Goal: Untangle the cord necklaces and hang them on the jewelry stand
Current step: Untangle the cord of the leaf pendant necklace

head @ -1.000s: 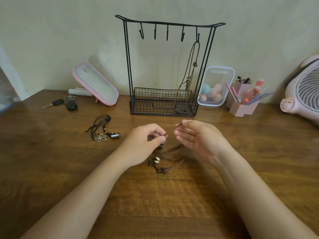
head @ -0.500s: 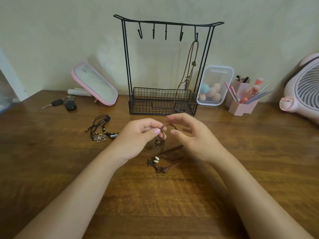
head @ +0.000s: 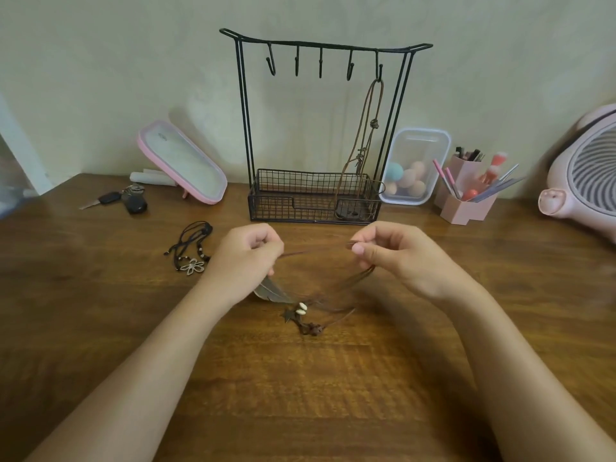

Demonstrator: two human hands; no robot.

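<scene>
Pinching a thin brown cord necklace (head: 316, 251) taut — left hand (head: 248, 258) and right hand (head: 405, 260), fingers (head: 263, 241) curled on it — above the wooden worktop (head: 300, 378); shell-beaded tangle (head: 302, 310) lies below, before the black wire jewelry stand (head: 245, 128).

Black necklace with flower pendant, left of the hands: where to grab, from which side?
Probably pinch the bunched cords at the far end of the black necklace, coming straight down from above. The strands gather there, whereas the flower pendant lies flat on the table and gives fingertips little edge.
</scene>
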